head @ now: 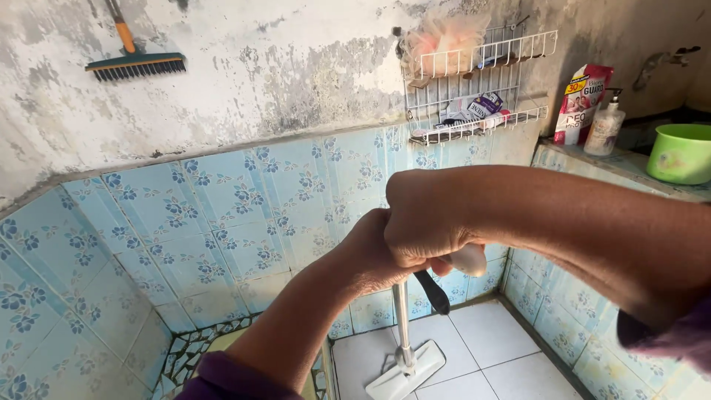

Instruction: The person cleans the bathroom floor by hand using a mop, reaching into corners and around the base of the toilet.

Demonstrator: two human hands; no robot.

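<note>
Both hands, the right hand (pixel 426 222) stacked over the left hand (pixel 370 255), were clenched round the top of the mop (pixel 406 348), its flat head resting on the white floor (pixel 481 341) at six o'clock, mid-scrub by my judgement, calling next for a steady downward push.

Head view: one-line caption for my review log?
Both hands, right hand over left hand, grip a flat mop handle upright on white floor tiles.
</note>
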